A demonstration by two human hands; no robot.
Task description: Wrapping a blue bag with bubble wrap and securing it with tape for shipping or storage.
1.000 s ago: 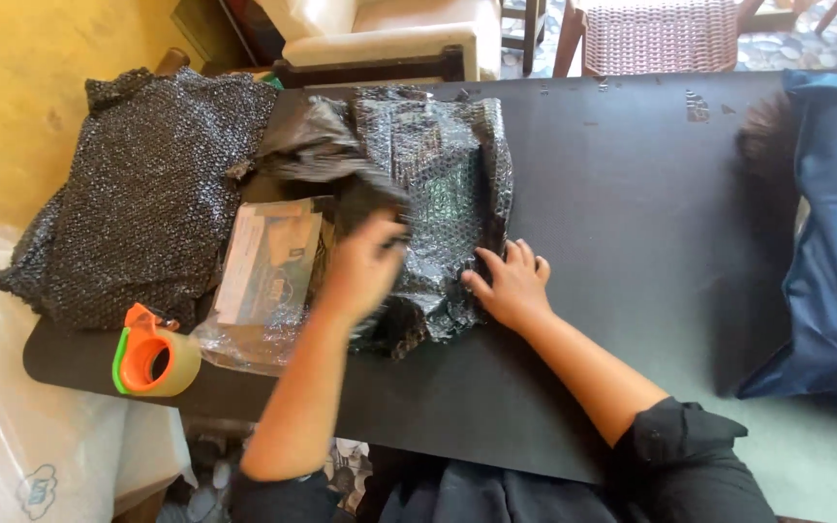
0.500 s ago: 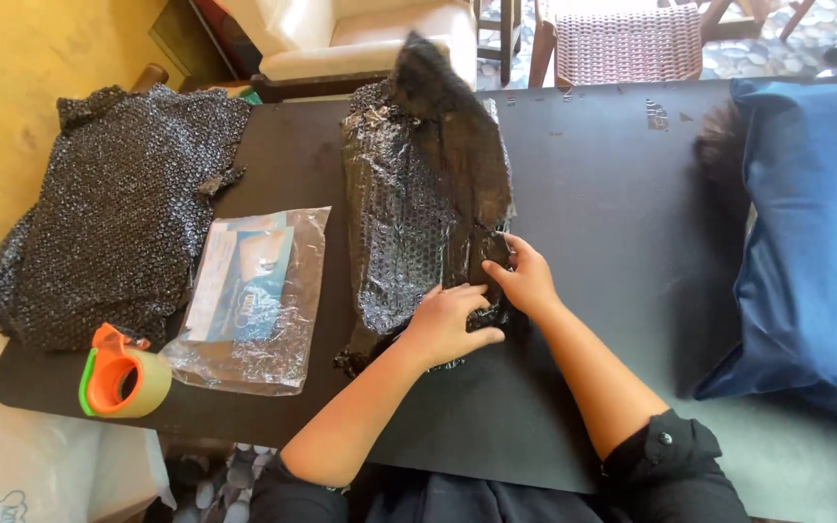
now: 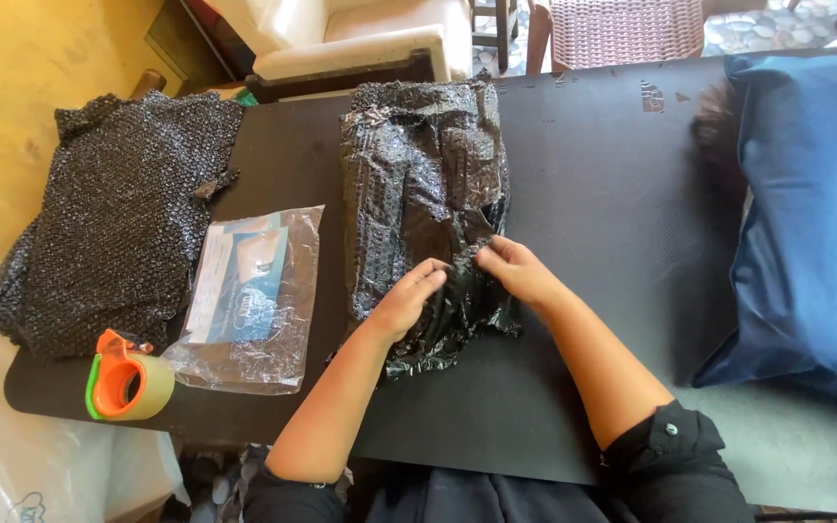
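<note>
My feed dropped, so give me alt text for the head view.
Both hands, left hand and right hand, pinch the near edge of a black bubble wrap bundle on a black table. To its left lie a clear plastic packet, a tape dispenser and more bubble wrap.

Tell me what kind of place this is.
Probably a home packing spot, not a warehouse: a black table holds black bubble wrap and a tape dispenser, with a white armchair and blue cushion close by.
</note>
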